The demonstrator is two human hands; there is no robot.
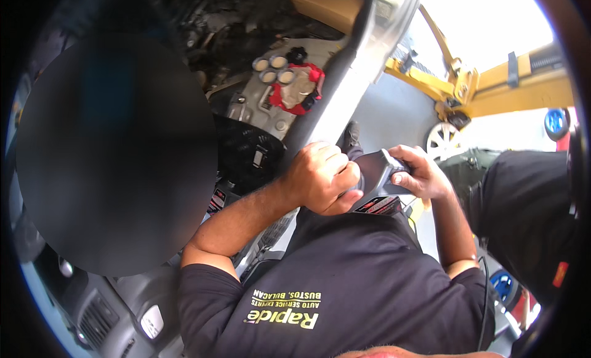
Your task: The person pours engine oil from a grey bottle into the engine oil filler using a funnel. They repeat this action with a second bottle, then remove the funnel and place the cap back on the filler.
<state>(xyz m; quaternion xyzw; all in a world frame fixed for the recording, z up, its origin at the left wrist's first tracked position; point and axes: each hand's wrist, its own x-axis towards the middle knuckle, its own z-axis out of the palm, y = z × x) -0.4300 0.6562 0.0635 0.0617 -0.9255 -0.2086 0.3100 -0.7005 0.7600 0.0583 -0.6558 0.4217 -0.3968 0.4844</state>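
In front of my waist both hands are on a dark grey, angular plastic piece (377, 168) with a black and red label on its lower side. I cannot make out what kind of part it is. My left hand (323, 176) is closed in a fist against its left end, over a rounded section, and its fingers hide much of that end. On the opposite side my right hand (422, 171) grips the edge, thumb toward me and fingers on the far side.
Several round cream-topped containers (286, 77) sit beside a red cloth (315, 74) on the car floor. A pale door sill (335, 112) runs past my left hand. Beyond are a yellow lift (492, 90) and a wheel (442, 139). A person in dark clothes (523, 198) is close on the right.
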